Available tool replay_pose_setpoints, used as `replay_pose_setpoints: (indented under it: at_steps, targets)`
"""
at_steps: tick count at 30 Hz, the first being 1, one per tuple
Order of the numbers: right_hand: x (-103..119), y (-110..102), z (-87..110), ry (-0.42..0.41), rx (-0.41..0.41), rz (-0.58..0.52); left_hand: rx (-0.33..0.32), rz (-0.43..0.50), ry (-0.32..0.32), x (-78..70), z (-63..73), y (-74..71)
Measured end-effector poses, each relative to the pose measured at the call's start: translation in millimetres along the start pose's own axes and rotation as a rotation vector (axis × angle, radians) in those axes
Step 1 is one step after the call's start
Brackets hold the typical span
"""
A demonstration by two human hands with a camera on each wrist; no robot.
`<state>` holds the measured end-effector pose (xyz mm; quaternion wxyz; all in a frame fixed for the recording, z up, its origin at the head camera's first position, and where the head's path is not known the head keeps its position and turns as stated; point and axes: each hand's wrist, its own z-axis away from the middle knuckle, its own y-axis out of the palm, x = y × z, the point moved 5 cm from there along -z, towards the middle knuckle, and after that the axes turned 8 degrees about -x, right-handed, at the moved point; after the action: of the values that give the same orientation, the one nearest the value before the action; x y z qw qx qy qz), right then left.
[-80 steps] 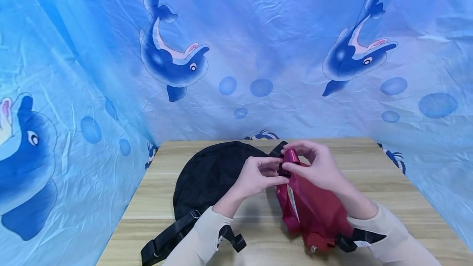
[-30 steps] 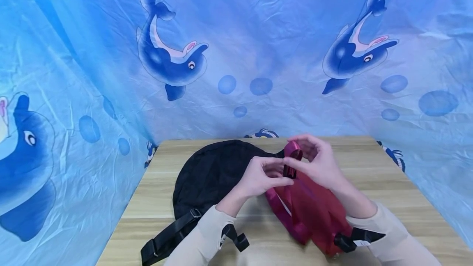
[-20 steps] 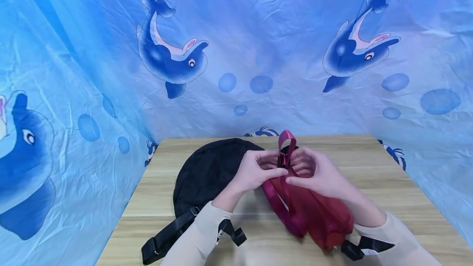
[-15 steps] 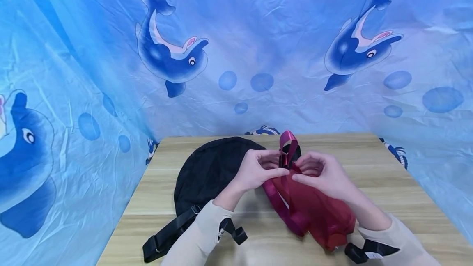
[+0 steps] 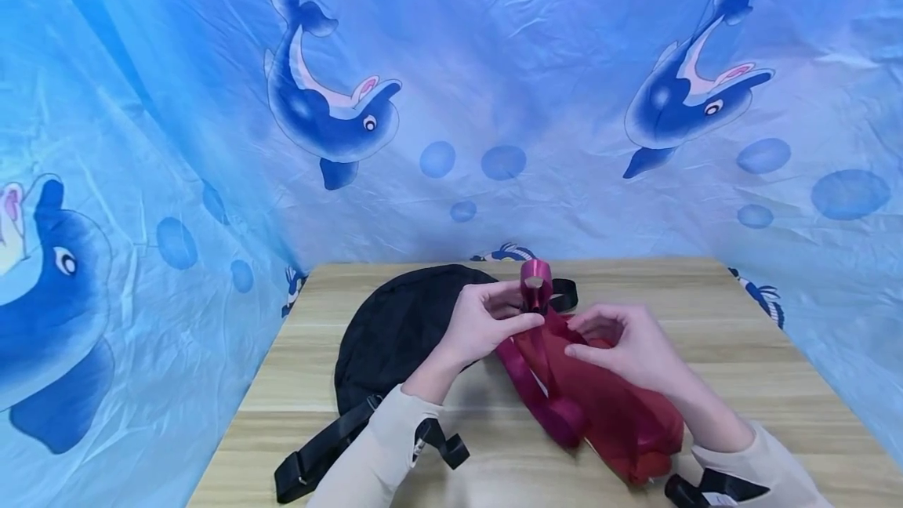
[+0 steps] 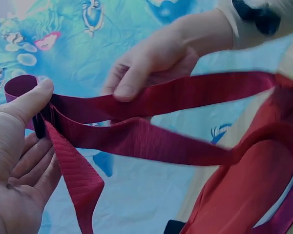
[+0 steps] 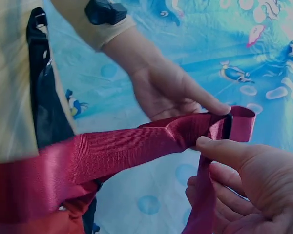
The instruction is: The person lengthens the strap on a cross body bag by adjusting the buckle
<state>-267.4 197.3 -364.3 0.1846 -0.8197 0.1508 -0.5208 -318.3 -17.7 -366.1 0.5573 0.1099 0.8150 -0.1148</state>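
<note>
My left hand (image 5: 480,328) pinches a black strap buckle (image 6: 39,124), thumb on one side and fingers on the other. A magenta-red webbing strap (image 6: 185,96) runs through the buckle and stands up in a small loop (image 7: 242,123) beyond it; a loose tail (image 6: 83,190) hangs below. To the right, my right hand (image 5: 628,347) holds the strap between thumb and fingers, a short way from the buckle. The strap belongs to a limp red cloth bag (image 5: 610,410), which lies below my hands and under my right wrist.
A rounded black bag (image 5: 398,335) lies on the left of the wooden table (image 5: 748,367), partly behind my left arm. Its black strap (image 5: 320,453) trails toward the front edge. A blue dolphin-print sheet (image 5: 451,100) hangs behind the table and at both sides.
My right hand has come away from the strap loop, moving down and right along the strap. My left hand keeps the buckle, shifted slightly left, and the loop now stands free above it.
</note>
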Motion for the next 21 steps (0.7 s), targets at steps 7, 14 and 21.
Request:
replay_pose_setpoints:
  at_steps: [7,14,21]
  targets:
    - [4,10,-1.9,-0.058,-0.006,0.026,0.052,0.014,-0.006,0.8,1.0,6.1]
    - [3,14,1.9,-0.117,0.000,0.131,-0.015,0.005,-0.024,1.1,3.0,2.1]
    - [9,20,0.3,-0.134,-0.060,0.137,0.044,0.024,-0.009,1.5,3.1,8.8]
